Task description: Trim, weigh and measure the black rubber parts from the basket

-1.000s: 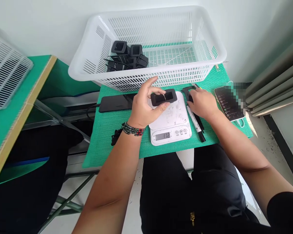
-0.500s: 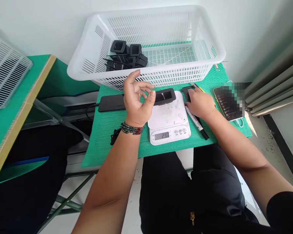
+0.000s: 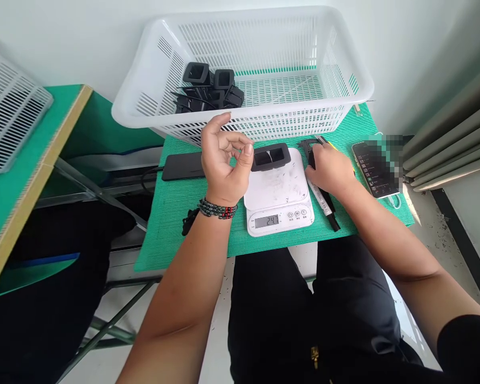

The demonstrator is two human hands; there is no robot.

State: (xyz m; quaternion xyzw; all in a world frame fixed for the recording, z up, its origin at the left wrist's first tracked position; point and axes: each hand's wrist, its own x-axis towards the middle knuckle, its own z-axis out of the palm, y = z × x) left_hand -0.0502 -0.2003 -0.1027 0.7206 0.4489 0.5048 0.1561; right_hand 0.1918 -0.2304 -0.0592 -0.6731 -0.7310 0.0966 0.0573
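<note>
A black rectangular hollow part [image 3: 278,162] lies on the white digital kitchen scale [image 3: 276,193], whose display reads about 24.7. My left hand [image 3: 226,160], with a beaded bracelet on its wrist, is raised palm up just left of the part; its fingers are loosely curled and apart, holding nothing. To the right of the scale, my right hand [image 3: 331,166] has its fingers curled down over a dark caliper [image 3: 306,144], only partly visible. A white marker with a black cap [image 3: 323,202] runs out from beneath that hand.
Behind the scale stands a large white plastic basket [image 3: 260,114], with several similar black parts [image 3: 214,88] inside. A dark flat device [image 3: 183,166] lies left; a phone [image 3: 375,168] lies right. Another green-topped table [image 3: 66,106] with a white basket [image 3: 12,112] stands further left.
The scale's reading has risen to about 24.7. Both hands stay nearly in place, and the whole view has shifted slightly.
</note>
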